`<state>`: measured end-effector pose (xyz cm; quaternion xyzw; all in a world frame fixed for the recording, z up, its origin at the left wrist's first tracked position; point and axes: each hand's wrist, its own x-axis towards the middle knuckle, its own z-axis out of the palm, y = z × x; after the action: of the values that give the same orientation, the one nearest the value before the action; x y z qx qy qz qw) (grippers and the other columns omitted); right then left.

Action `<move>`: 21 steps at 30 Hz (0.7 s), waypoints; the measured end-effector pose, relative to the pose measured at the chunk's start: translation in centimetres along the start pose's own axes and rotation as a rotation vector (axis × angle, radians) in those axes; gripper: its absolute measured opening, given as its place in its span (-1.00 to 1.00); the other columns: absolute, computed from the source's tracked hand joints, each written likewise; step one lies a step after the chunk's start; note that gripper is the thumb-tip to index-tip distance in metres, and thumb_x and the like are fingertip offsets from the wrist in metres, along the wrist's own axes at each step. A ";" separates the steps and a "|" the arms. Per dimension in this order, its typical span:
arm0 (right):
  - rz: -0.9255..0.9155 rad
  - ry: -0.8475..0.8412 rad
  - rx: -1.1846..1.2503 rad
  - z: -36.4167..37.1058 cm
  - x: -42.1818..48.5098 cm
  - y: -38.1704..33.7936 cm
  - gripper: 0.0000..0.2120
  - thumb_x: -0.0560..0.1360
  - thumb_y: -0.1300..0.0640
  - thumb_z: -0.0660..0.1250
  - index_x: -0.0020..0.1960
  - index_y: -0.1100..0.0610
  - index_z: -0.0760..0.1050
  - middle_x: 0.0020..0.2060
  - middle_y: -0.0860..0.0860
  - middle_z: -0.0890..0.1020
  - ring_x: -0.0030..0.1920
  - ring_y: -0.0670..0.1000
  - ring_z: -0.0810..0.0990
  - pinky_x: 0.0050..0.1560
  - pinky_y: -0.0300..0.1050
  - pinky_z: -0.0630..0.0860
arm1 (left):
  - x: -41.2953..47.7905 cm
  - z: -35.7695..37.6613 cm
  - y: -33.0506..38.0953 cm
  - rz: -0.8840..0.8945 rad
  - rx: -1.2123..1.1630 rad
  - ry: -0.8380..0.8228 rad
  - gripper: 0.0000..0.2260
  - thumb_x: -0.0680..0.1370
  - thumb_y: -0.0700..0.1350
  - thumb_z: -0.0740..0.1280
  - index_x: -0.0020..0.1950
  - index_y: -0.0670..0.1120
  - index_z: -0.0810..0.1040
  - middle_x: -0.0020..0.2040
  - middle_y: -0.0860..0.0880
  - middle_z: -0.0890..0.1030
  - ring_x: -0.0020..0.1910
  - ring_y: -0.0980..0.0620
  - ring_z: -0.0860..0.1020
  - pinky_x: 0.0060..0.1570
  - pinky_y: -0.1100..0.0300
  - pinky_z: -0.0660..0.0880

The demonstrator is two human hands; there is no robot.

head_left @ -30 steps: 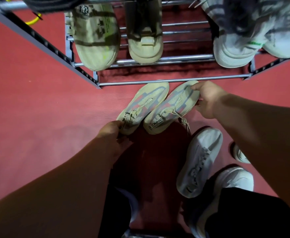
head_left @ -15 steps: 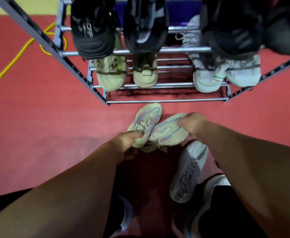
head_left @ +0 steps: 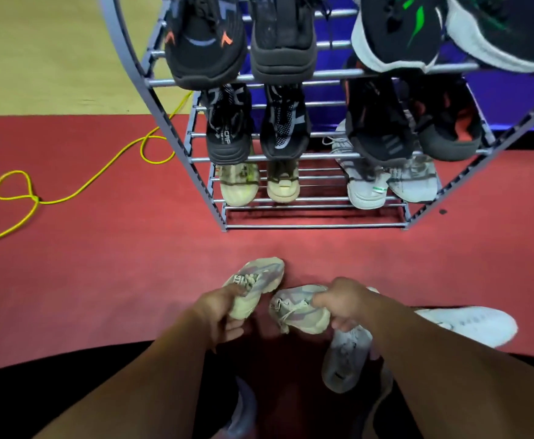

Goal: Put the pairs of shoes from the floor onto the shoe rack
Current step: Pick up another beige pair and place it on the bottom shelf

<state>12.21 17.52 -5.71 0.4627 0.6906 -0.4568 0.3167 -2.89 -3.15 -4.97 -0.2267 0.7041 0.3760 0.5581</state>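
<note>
Hands grip one beige shoe each: left hand point(head_left: 219, 315) left shoe point(head_left: 254, 285), right hand point(head_left: 346, 307) right shoe point(head_left: 297, 310).

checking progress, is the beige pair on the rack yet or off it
Off it. The left hand and right hand each grip one beige sneaker, short of the shoe rack.

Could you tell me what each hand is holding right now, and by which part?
Left hand holds the left beige shoe at its heel end; right hand holds the right beige shoe at its toe end.

Red carpeted floor point(head_left: 101, 264), tan flooring point(head_left: 37, 52) beyond, looping yellow cable point(head_left: 79, 191), blue-violet backdrop point(head_left: 512, 103)
</note>
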 end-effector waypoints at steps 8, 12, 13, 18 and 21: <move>0.008 0.141 0.375 -1.7 1.4 -4.0 -0.68 0.49 -0.04 0.38 -0.17 0.24 0.61 -0.49 0.08 0.59 -0.60 0.01 0.47 -0.52 -0.22 0.43 | 1.2 -0.6 2.2 0.016 -0.253 0.038 -0.77 0.51 0.13 0.36 -0.09 -0.03 0.58 -0.42 -0.01 0.54 -0.50 0.05 0.42 -0.26 0.16 0.58; 0.002 0.268 0.682 -2.6 3.0 -5.2 -0.66 0.50 -0.03 0.40 -0.06 0.28 0.66 -0.43 0.15 0.62 -0.52 0.04 0.49 -0.46 -0.17 0.47 | 2.4 0.4 3.0 0.079 -0.466 0.006 -0.74 0.50 0.08 0.43 0.06 -0.07 0.61 -0.42 -0.01 0.60 -0.39 0.05 0.58 -0.23 0.13 0.60; -0.007 0.273 0.762 -2.7 3.4 -5.3 -0.68 0.49 0.00 0.40 -0.02 0.28 0.65 -0.41 0.14 0.63 -0.51 0.04 0.51 -0.44 -0.14 0.50 | 2.8 0.8 3.1 0.094 -0.514 -0.006 -0.72 0.50 0.08 0.44 0.10 -0.08 0.62 -0.38 -0.02 0.62 -0.32 0.03 0.61 -0.21 0.12 0.60; -0.056 0.159 1.121 -1.9 4.7 -5.9 -0.75 0.54 0.12 0.36 0.15 0.25 0.58 -0.41 0.05 0.63 -0.42 -0.01 0.61 -0.39 -0.12 0.58 | 4.2 1.8 3.3 0.123 -0.678 -0.041 -0.62 0.49 0.05 0.50 0.24 -0.10 0.61 -0.12 -0.08 0.67 -0.15 0.01 0.66 -0.17 0.14 0.59; -0.037 0.073 1.279 -1.6 5.6 -6.3 -0.74 0.57 0.18 0.33 0.23 0.22 0.55 -0.29 0.06 0.64 -0.32 0.02 0.66 -0.24 -0.08 0.62 | 5.0 2.3 3.7 0.130 -0.715 -0.063 -0.57 0.50 0.05 0.49 0.32 -0.08 0.59 -0.10 -0.06 0.68 -0.10 0.02 0.67 -0.15 0.15 0.57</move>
<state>4.31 19.97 -7.79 0.5636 0.2997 -0.7679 -0.0539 -5.55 1.38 -8.94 -0.3504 0.5235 0.6400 0.4400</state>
